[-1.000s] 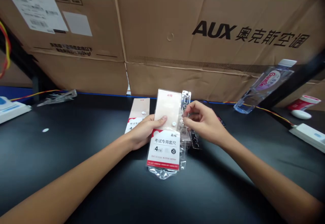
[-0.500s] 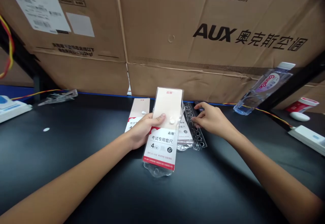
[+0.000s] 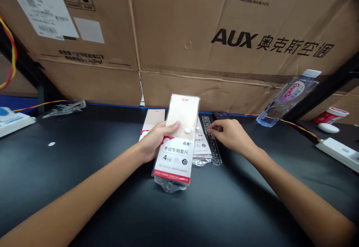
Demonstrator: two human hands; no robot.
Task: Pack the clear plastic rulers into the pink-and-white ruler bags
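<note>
My left hand [image 3: 153, 141] grips a clear plastic ruler-set pouch [image 3: 178, 142] with a beige and red card, holding it tilted above the black table [image 3: 84, 172]. My right hand [image 3: 230, 135] rests on the table to the right of it, fingertips pinched on a clear stencil ruler [image 3: 212, 142] that lies flat. Another pouch [image 3: 202, 148] lies beside the ruler, partly hidden behind the held one. A third pouch [image 3: 153, 118] lies behind my left hand.
Large cardboard boxes [image 3: 196, 37] wall off the back of the table. A water bottle [image 3: 286, 97] leans at the right, near a white power strip [image 3: 338, 151], a white mouse [image 3: 328, 128] and a red cup [image 3: 331, 115]. A clear clip [image 3: 64, 108] and a white device [image 3: 12, 118] lie at the left.
My right hand left the held pouch, moved right and down to the table, and now pinches the clear ruler lying there. The left hand keeps the pouch, tilted slightly more.
</note>
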